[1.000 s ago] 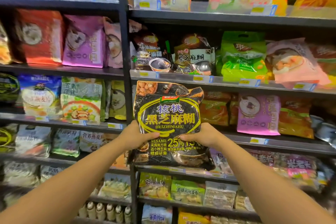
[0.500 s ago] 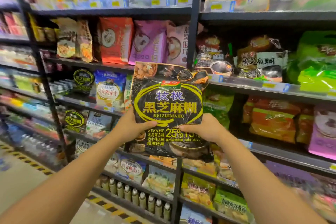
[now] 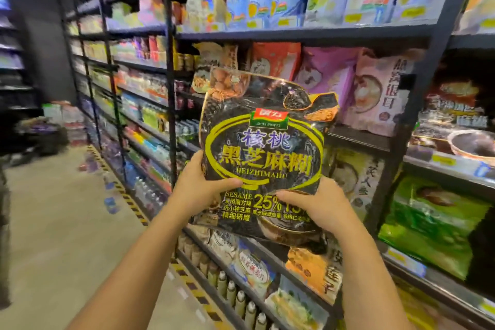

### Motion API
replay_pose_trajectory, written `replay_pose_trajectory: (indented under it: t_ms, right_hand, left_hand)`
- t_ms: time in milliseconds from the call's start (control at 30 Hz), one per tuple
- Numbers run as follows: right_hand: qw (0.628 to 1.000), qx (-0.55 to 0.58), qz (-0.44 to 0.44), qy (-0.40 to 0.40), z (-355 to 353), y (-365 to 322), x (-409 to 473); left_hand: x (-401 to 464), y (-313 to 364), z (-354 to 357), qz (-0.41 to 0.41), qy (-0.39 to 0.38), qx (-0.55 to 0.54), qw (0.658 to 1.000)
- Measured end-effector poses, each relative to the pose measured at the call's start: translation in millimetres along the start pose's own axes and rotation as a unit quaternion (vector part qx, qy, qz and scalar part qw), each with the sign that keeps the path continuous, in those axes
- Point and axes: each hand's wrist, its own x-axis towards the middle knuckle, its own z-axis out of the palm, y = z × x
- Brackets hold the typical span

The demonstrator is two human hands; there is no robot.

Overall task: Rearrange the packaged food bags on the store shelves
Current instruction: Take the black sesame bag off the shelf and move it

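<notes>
While the aisle floor (image 3: 53, 236) runs away on the far left, pale and bordered by a yellow-and-black striped line (image 3: 131, 206) at the foot of the racks, the dark shelving (image 3: 302, 33) stretches off into the distance, its far goods too blurred to read. Now the left hand (image 3: 199, 189) — it grips the lower left edge of the black sesame bag (image 3: 263, 153), thumb curled across the front, the other fingers hidden behind the pack. The bag is held up in the air in front of the shelves, near centre, tilted slightly, touching no shelf. The right hand (image 3: 318, 205) holds the lower right part, thumb laid across the printed front and fingers wrapped behind. Behind the bag's upper right stands a pink bag (image 3: 326, 72), beside it a pale pink bag (image 3: 380, 94) — and low on the near right, a green bag (image 3: 434, 225) lies on its shelf.
</notes>
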Motion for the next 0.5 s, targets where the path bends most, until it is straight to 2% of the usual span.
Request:
replay_pose_trajectory:
  t_ms: [300,500]
  right_hand:
    - [1.000,0.006,-0.029,0.003,108,-35,79]
    - [0.999,0.047,-0.004,-0.003,197,-63,134]
  left_hand:
    - [67,-65,-97,-0.017,0.022,-0.021,0.999]
    - [118,-112,-168,-0.033,0.012,-0.035,0.999]
